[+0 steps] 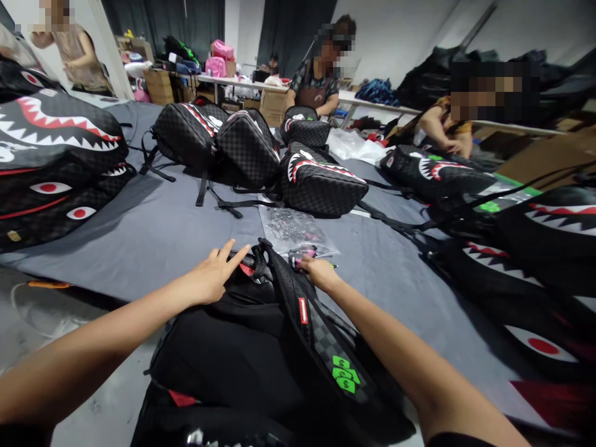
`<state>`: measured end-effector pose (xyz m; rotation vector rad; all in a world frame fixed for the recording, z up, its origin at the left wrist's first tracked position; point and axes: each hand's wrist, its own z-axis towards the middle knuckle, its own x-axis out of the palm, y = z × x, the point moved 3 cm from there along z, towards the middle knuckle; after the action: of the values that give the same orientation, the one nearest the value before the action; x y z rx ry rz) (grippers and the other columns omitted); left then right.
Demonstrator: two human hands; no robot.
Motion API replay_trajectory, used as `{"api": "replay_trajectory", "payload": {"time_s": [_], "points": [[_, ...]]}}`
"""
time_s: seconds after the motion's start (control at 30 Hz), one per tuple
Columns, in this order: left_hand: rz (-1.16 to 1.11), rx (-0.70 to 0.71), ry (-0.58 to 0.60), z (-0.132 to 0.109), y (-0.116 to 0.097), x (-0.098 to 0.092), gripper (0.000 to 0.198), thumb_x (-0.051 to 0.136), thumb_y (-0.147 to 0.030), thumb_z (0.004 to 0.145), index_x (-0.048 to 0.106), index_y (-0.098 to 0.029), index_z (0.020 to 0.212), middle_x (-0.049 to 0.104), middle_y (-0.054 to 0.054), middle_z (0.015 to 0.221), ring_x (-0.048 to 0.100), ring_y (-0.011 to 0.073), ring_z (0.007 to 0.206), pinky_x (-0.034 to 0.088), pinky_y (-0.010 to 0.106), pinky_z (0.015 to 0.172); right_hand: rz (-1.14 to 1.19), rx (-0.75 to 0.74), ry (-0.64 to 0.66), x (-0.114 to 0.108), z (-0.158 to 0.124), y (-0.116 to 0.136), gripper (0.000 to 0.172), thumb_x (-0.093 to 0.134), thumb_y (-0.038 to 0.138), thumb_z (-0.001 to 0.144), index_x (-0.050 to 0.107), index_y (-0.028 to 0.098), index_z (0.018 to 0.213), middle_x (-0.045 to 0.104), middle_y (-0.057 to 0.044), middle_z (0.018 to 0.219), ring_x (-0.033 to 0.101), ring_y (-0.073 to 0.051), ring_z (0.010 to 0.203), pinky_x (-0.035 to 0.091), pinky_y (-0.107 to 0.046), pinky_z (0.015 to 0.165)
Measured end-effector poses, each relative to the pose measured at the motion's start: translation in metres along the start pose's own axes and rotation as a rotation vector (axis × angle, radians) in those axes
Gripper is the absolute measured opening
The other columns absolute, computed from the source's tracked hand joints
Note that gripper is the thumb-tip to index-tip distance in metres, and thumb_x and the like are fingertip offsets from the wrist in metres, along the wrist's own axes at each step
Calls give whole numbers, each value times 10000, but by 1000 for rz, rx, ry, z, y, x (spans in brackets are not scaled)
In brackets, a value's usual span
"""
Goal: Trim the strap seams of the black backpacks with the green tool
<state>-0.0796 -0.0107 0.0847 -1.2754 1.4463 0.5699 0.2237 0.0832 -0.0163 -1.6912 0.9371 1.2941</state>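
A black backpack (223,347) lies in front of me at the table edge, its checkered shoulder strap (321,335) carrying a red label and green dollar-bill prints. My left hand (214,276) is at the bag's top left edge, index and middle fingers stretched apart, nothing held. Beyond the strap, my right hand (320,273) has its fingers closed at a small pink and dark item (302,254) on the table. What exactly the fingertips hold is too small to make out. A clear plastic bag (293,226) lies just behind that item.
Several checkered shark-mouth backpacks (321,183) stand across the grey table (195,248). More are stacked at the left (56,149) and right (503,261). Loose straps trail over the cloth. Two people work at the far side; another person stands at the back left.
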Motion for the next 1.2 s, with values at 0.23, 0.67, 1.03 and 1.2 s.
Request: {"api": "replay_trajectory", "payload": {"time_s": [0.23,0.67,1.03,1.2], "points": [[-504,121,-492,-10,-6,-27,492,617,-432,889,589,-204,1324,589,125,1391,555,284,1286,474,444,1053,73,14,-539,-87,-66,28,352,400,130,977,687,183,1173,677,-122,1261,640,-206,1126,493,-311,897],[-1005,280,-600,-46,-33,1,77,654,-250,873,672,-175,876,717,-2,821,675,103,743,531,213,698,674,-364,-739,-151,-134,130,224,593,152,940,653,192,1152,747,-64,970,712,-164,843,580,-288,740],[-223,143,-743,-82,23,61,337,628,-204,921,565,-220,1252,336,170,1586,356,336,1461,433,577,1125,543,-184,-351,-140,-103,142,170,570,131,913,714,219,934,768,-14,907,716,-167,798,485,-252,689],[-233,308,-870,-82,32,82,308,615,-133,916,556,-201,1210,331,194,1584,398,307,1447,458,535,1120,239,-251,106,-133,-76,178,247,526,79,885,720,220,943,778,-30,924,725,-189,842,421,-264,649]]}}
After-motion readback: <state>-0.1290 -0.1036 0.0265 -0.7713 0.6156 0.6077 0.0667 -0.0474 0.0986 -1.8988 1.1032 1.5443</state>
